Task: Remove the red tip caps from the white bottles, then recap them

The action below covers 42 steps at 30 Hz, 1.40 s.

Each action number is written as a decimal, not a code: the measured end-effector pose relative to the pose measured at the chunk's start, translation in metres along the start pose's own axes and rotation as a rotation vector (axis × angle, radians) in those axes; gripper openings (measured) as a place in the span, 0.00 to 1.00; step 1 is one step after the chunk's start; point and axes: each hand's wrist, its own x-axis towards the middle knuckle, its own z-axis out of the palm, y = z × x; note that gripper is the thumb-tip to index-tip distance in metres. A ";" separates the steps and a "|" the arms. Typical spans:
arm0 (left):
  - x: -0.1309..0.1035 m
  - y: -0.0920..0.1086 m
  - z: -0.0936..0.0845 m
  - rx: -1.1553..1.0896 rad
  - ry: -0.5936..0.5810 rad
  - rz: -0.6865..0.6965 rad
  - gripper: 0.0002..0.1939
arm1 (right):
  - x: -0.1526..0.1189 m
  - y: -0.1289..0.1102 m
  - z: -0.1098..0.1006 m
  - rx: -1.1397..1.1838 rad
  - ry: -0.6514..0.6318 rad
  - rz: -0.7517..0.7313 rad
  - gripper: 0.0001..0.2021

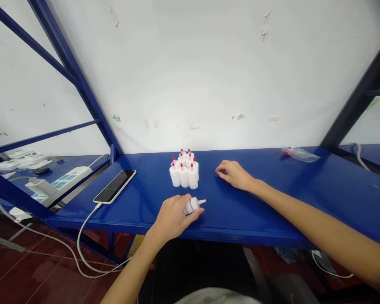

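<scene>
My left hand (174, 216) is wrapped round a small white bottle (192, 205) near the front edge of the blue table. The bottle lies tilted, its bare white nozzle pointing right, with no red cap on it. Just behind stands a tight group of several white bottles (184, 174), upright, with red caps on their nozzles. To the right of the group, my right hand (232, 174) rests on the table with its fingers curled together. Whatever its fingertips may hold is too small or hidden to name.
A phone (115, 186) with a white cable lies at the left of the blue table (250, 215). At the back right is a clear plastic bag (300, 154) with something red. A power strip (71, 177) sits beyond the left frame post.
</scene>
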 end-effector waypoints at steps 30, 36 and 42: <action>-0.001 -0.005 0.002 -0.078 0.007 -0.013 0.23 | -0.016 -0.065 -0.009 0.292 0.064 -0.199 0.18; -0.001 -0.004 0.002 -0.051 -0.020 -0.001 0.23 | 0.006 0.022 -0.027 -0.138 0.102 0.439 0.22; 0.000 -0.005 0.003 -0.067 -0.004 -0.008 0.21 | 0.003 0.015 -0.035 -0.094 0.134 0.455 0.27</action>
